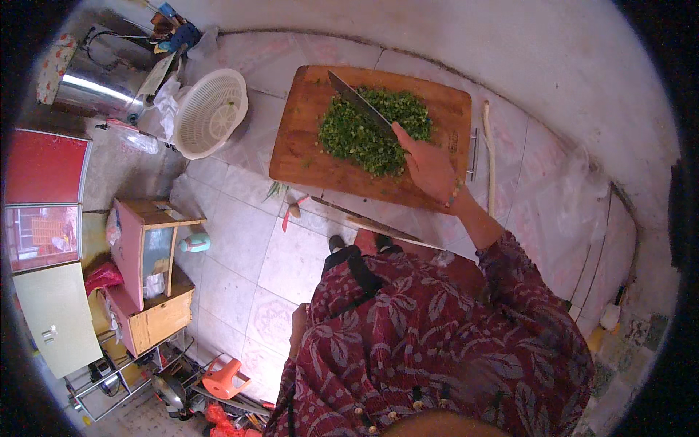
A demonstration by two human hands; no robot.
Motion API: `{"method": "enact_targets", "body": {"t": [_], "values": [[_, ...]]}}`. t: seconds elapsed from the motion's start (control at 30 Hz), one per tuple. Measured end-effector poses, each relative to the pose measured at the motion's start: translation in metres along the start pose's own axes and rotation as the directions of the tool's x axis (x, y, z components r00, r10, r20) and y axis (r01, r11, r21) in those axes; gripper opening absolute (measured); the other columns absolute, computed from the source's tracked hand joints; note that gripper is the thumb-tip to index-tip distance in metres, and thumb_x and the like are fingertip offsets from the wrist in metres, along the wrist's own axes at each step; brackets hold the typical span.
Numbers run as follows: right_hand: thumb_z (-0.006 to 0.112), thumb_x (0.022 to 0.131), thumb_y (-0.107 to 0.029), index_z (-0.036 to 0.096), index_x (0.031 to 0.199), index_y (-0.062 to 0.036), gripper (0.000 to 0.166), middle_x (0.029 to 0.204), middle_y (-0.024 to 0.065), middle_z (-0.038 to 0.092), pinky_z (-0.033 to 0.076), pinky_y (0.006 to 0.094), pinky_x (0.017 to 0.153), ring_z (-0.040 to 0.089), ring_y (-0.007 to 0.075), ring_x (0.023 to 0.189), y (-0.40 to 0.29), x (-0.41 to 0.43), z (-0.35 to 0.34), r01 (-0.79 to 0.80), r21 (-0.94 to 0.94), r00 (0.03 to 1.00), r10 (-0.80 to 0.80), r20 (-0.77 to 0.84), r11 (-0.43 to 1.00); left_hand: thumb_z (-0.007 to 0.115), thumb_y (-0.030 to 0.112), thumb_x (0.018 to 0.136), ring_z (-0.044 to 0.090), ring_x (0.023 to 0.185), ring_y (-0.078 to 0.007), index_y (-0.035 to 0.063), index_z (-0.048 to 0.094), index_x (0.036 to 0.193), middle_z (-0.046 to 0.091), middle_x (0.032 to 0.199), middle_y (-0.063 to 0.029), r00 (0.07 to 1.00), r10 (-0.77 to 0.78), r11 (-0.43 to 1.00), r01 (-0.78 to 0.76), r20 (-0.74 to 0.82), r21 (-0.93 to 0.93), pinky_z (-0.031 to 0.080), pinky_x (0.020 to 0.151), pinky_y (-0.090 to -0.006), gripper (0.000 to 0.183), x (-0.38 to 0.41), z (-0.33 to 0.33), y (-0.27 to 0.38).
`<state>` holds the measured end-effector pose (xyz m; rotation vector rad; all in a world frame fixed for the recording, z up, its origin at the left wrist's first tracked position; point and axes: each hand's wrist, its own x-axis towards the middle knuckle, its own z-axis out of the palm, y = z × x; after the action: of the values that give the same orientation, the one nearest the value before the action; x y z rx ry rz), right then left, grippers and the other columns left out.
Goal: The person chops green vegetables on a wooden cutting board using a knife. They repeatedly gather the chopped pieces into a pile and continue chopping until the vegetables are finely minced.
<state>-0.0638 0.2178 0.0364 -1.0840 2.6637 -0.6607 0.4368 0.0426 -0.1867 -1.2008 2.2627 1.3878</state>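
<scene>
My right hand (431,166) grips a large knife (360,102) by its handle, with the blade lying slantwise over a heap of finely chopped greens (377,131). The heap sits on a wooden cutting board (297,136) with a metal handle at its right end. Low beside my body, away from the board, hangs my left hand (299,322); its fingers are mostly hidden, and whether it holds anything cannot be told. A cream plastic colander (213,114), with a scrap of green inside, tilts at the left of the board.
A pale stick (489,158) lies right of the board on the tiled counter (508,142). A steel cylinder (104,82) stands far left. On the floor side are a wooden cabinet (161,328), a turquoise bottle (195,242) and an orange plastic stool (224,378).
</scene>
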Motion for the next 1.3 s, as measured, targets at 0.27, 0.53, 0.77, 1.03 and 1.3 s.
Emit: {"method": "enact_targets", "body": {"t": [0.27, 0.53, 0.77, 1.03, 1.3], "values": [[0.041, 0.081, -0.007, 0.018, 0.137, -0.0244, 0.063, 0.075, 0.0203, 0.054, 0.045, 0.0474, 0.056, 0.054, 0.0360, 0.061, 0.024, 0.010, 0.018, 0.075, 0.059, 0.997, -0.076, 0.018, 0.995, 0.054, 0.029, 0.080, 0.057, 0.072, -0.0322, 0.0007, 0.057, 0.091, 0.061, 0.078, -0.0196, 1.000, 0.018, 1.000, -0.018, 0.002, -0.004, 0.045, 0.063, -0.0401, 0.031, -0.008, -0.001, 0.028], [0.042, 0.080, -0.005, 0.021, 0.136, -0.0248, 0.064, 0.074, 0.0180, 0.053, 0.042, 0.0443, 0.062, 0.052, 0.0345, 0.067, 0.021, 0.013, 0.018, 0.038, 0.075, 0.997, -0.043, 0.063, 0.996, 0.053, 0.030, 0.080, 0.056, 0.070, -0.0322, 0.0009, 0.057, 0.090, 0.061, 0.076, -0.0193, 1.000, 0.010, 1.000, -0.010, -0.010, 0.001, 0.045, 0.061, -0.0406, 0.031, -0.011, -0.003, 0.023], [0.043, 0.080, -0.005, 0.018, 0.137, -0.0241, 0.065, 0.076, 0.0196, 0.052, 0.045, 0.0460, 0.061, 0.053, 0.0355, 0.065, 0.021, 0.008, 0.021, 0.069, 0.079, 0.989, -0.079, 0.128, 0.994, 0.053, 0.031, 0.080, 0.056, 0.070, -0.0325, 0.0009, 0.056, 0.090, 0.061, 0.076, -0.0194, 1.000, -0.022, 1.000, 0.022, -0.008, -0.009, 0.045, 0.062, -0.0407, 0.031, -0.017, 0.005, 0.009], [0.042, 0.080, -0.005, 0.019, 0.136, -0.0237, 0.064, 0.073, 0.0202, 0.052, 0.044, 0.0472, 0.060, 0.053, 0.0365, 0.065, 0.013, 0.005, 0.024, 0.097, 0.078, 0.995, -0.098, 0.008, 0.992, 0.053, 0.031, 0.080, 0.056, 0.070, -0.0328, 0.0010, 0.056, 0.090, 0.061, 0.077, -0.0195, 0.998, -0.047, 0.999, 0.047, -0.030, -0.024, 0.045, 0.062, -0.0408, 0.032, -0.019, 0.006, 0.007], [0.042, 0.080, -0.002, 0.022, 0.136, -0.0223, 0.063, 0.079, 0.0220, 0.054, 0.041, 0.0449, 0.067, 0.052, 0.0381, 0.073, 0.003, 0.002, 0.011, -0.036, 0.158, 0.999, 0.031, 0.034, 0.987, 0.053, 0.031, 0.080, 0.056, 0.071, -0.0332, 0.0010, 0.056, 0.091, 0.060, 0.077, -0.0196, 0.998, -0.058, 0.998, 0.057, -0.039, -0.035, 0.045, 0.062, -0.0409, 0.032, -0.017, 0.009, 0.001]]}}
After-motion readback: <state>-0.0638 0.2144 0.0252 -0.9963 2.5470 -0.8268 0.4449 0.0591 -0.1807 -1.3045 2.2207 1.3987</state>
